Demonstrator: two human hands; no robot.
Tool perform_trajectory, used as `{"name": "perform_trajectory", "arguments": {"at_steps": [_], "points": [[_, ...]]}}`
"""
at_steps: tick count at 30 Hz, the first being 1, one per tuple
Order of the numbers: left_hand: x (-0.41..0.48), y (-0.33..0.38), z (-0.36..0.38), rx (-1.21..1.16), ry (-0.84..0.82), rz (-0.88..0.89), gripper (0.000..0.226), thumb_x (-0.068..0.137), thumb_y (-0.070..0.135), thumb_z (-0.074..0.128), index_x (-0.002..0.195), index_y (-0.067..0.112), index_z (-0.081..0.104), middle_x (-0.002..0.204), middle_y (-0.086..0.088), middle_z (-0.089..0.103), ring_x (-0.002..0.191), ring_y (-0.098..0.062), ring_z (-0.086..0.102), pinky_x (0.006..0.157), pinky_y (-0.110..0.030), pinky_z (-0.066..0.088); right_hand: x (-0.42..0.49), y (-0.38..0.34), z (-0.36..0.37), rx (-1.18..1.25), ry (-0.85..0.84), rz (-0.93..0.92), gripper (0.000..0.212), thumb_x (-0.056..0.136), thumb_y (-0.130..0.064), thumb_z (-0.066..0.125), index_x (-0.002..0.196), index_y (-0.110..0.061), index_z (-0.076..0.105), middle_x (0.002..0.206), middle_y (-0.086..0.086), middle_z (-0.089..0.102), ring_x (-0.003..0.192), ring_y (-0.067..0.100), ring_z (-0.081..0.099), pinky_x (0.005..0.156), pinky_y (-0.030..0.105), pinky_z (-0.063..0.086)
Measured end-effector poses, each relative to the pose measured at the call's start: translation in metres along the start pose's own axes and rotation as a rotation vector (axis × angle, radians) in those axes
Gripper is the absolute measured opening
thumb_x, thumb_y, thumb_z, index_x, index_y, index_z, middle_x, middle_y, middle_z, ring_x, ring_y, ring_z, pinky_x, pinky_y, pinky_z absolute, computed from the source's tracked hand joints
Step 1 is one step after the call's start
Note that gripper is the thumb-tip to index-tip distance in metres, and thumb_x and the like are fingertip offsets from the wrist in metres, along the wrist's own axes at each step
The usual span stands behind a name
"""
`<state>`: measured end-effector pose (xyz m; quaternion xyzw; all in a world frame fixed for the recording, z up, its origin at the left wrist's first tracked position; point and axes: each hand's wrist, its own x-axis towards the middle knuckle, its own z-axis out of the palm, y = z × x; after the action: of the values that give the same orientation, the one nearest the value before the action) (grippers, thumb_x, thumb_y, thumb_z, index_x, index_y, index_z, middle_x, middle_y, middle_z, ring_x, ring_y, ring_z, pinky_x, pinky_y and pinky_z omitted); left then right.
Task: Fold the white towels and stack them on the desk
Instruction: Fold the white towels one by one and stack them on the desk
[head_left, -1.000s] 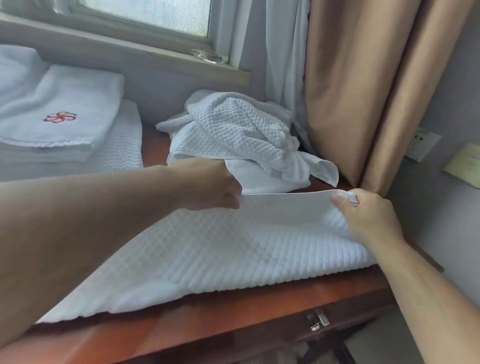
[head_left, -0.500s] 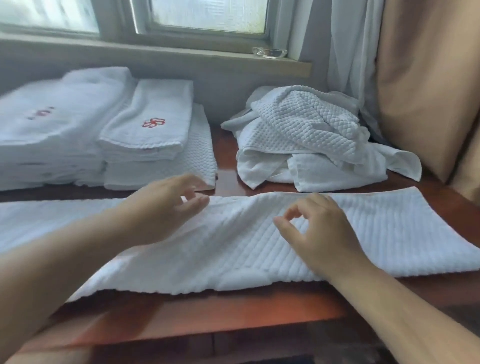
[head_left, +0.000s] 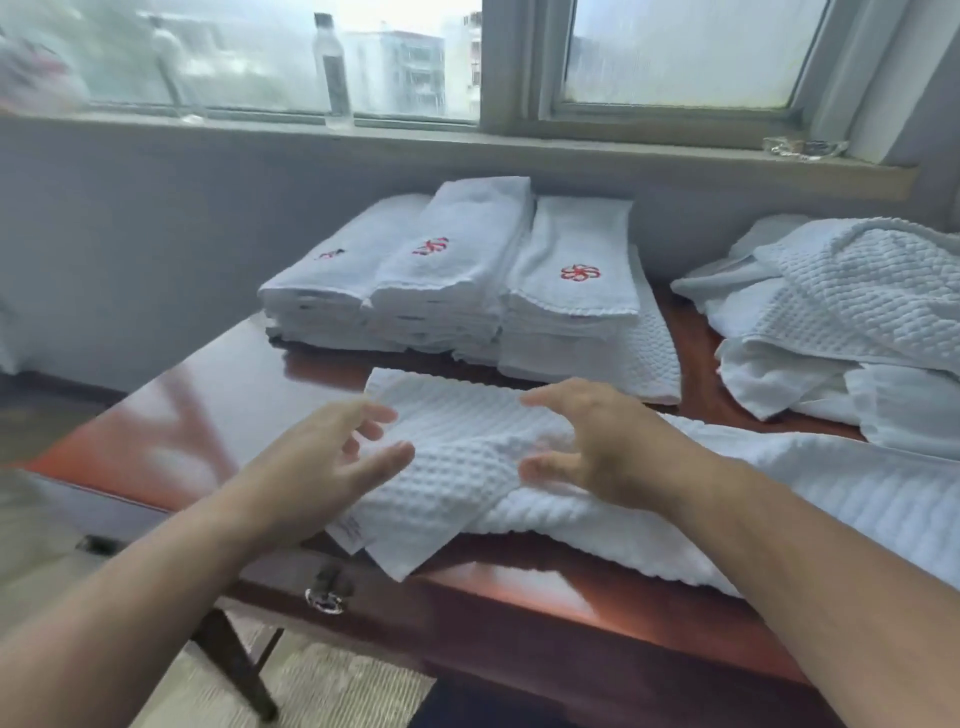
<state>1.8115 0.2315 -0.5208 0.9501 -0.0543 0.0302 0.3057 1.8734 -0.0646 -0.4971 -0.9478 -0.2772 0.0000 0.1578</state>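
A long white waffle towel (head_left: 457, 467) lies folded lengthwise along the front of the red-brown desk (head_left: 208, 415), its left end rumpled with a label showing. My left hand (head_left: 322, 467) hovers at that left end, fingers spread and relaxed, holding nothing. My right hand (head_left: 597, 447) is just above the towel, fingers loosely bent, thumb near the cloth. Behind, stacks of folded white towels (head_left: 467, 280) with red flower logos stand by the wall. A heap of unfolded white towels (head_left: 841, 322) lies at the back right.
A windowsill runs behind the desk with a clear bottle (head_left: 332, 73) and a glass dish (head_left: 800, 148) on it. The desk's left corner is bare wood. A drawer handle (head_left: 324, 597) shows under the front edge; carpet lies below.
The view has swung left. Both hands let go of the towel's far edge and moved along it to its left end, which is now rumpled.
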Motion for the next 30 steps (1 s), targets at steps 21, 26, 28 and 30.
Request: {"name": "perform_trajectory", "arguments": {"at_steps": [21,26,28,30], "points": [[-0.014,-0.030,-0.009,-0.497,-0.112,0.043,0.104,0.057,0.106,0.015,0.124,0.044,0.064,0.121,0.028,0.066,0.114,0.015,0.055,0.087,-0.003,0.039,0.012,-0.053,0.024,-0.060,0.095,-0.448,0.027,0.089,-0.053,0.056,0.094,-0.032,0.070,0.088,-0.015,0.066,0.080,0.005,0.061,0.071,0.029,0.048],[-0.017,-0.030,-0.007,-0.462,-0.114,0.170,0.077,0.073,0.083,0.059,0.132,0.032,0.060,0.125,0.014,0.067,0.119,-0.005,0.061,0.099,-0.027,0.048,0.041,-0.056,0.010,0.266,0.253,-0.147,0.060,0.093,-0.062,0.051,0.061,-0.013,0.041,0.053,-0.005,0.045,0.051,0.011,0.042,0.050,0.025,0.031],[-0.012,-0.029,-0.001,-0.374,-0.032,0.119,0.042,0.084,0.061,0.067,0.111,0.029,0.067,0.102,0.018,0.072,0.095,0.000,0.066,0.084,-0.029,0.051,0.056,-0.056,0.004,0.246,0.243,-0.040,0.061,0.094,-0.061,0.057,0.059,-0.013,0.038,0.051,-0.009,0.041,0.050,0.009,0.039,0.049,0.026,0.028],[-0.003,-0.028,0.003,-0.331,0.107,0.018,0.034,0.096,0.048,0.061,0.082,0.018,0.065,0.070,0.019,0.064,0.065,0.002,0.057,0.066,-0.024,0.044,0.068,-0.051,0.002,0.167,0.159,0.066,0.056,0.092,-0.060,0.060,0.061,-0.016,0.046,0.056,-0.010,0.047,0.054,0.009,0.044,0.051,0.027,0.031]]}}
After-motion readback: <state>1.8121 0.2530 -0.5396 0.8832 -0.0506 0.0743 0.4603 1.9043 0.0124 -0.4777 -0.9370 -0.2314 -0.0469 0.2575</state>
